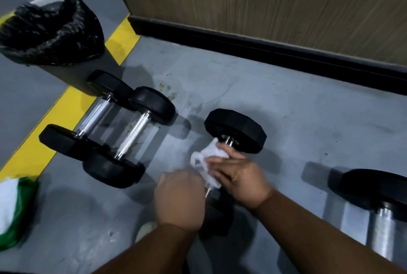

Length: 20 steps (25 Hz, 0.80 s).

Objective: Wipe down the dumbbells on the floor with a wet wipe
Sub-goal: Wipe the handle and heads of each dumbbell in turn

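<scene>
Our right hand (pixel 237 174) presses the wipe (pixel 207 159) around the handle of the middle dumbbell (pixel 235 130), fingers curled over it. Our left hand (pixel 180 196) is curled near the handle's lower end; whether it grips the bar we cannot tell. We judge the handle in progress. Two dumbbells (pixel 114 132) lie to the left, another (pixel 378 203) to the right; none shows whether it is wiped. A lined bin (pixel 50 29) stands behind.

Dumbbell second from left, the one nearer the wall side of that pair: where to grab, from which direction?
Grip the second dumbbell by its bare chrome handle, coming from above with fingers wrapped across the bar. It lies flat on the floor, its heads are too wide to hold, and its neighbour crowds the left side.
</scene>
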Available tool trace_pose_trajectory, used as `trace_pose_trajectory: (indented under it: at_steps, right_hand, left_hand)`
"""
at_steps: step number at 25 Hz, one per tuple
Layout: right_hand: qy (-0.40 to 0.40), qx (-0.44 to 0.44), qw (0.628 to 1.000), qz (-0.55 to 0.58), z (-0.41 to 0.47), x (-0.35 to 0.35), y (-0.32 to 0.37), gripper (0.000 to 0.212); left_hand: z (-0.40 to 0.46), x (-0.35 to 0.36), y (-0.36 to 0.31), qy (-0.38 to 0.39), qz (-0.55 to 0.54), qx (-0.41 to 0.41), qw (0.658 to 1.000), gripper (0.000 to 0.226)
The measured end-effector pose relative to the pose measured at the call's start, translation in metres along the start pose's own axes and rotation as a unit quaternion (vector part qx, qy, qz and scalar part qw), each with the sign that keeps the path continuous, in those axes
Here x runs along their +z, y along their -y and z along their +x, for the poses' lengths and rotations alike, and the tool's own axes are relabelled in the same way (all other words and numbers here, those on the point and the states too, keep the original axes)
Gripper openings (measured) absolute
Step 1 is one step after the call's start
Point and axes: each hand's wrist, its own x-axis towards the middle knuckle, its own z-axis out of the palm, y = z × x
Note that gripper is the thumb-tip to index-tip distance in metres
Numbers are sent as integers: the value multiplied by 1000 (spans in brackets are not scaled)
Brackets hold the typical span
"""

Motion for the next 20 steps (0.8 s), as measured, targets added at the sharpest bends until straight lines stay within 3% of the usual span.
trace_pose_trajectory:
  at_steps: [5, 10, 15, 20]
  right_hand:
    - [63, -88, 994, 5, -2, -3, 8, 28]
    - [-48, 61, 997, 15, 12, -6, -8, 24]
    - [50, -66, 996, 25, -14, 0, 17, 26]
    - [-24, 23, 999, 4, 18, -2, -2, 27]
  left_hand:
    - [-1, 0, 0, 2, -11, -11, 1000, 36]
    - [-2, 0, -2, -1, -3, -14, 1000, 36]
    - [-2, -1, -3, 10, -4, -22, 1000, 36]
    - [-3, -1, -9, 8, 15, -37, 999, 49]
